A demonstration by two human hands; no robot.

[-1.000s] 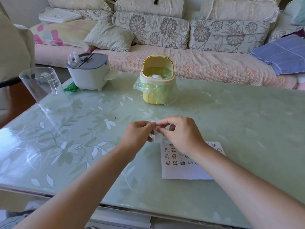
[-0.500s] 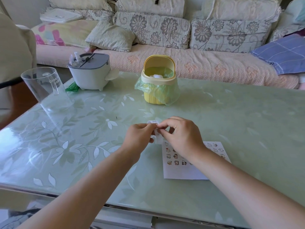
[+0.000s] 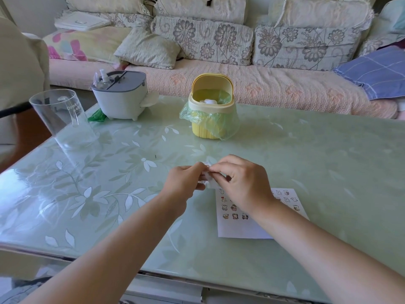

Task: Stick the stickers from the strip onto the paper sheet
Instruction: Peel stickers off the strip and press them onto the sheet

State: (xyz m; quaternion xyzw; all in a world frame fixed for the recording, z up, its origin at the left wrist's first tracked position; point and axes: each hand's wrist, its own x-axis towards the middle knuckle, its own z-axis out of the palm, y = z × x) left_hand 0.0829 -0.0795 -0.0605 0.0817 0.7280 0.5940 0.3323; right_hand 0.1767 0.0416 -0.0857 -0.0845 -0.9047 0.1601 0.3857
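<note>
A white paper sheet (image 3: pixel 238 227) lies on the green table, with several small cartoon stickers on its upper part. My right hand and forearm cover part of it. Just above the sheet's top left corner, my left hand (image 3: pixel 186 181) and my right hand (image 3: pixel 243 183) meet over a small white sticker strip (image 3: pixel 207 175). The left hand grips the strip from the left. The right thumb and forefinger pinch at its top edge. Most of the strip is hidden between the fingers.
A yellow mini bin (image 3: pixel 211 106) lined with a green bag stands behind my hands. A grey and white box (image 3: pixel 120 95) and a clear plastic cup (image 3: pixel 63 119) sit at the back left. A sofa with cushions (image 3: pixel 219 40) runs behind the table (image 3: pixel 328 161).
Both hands stay together on the strip, only the fingers shift slightly. The view has drifted a little, so the sheet sits slightly further right.
</note>
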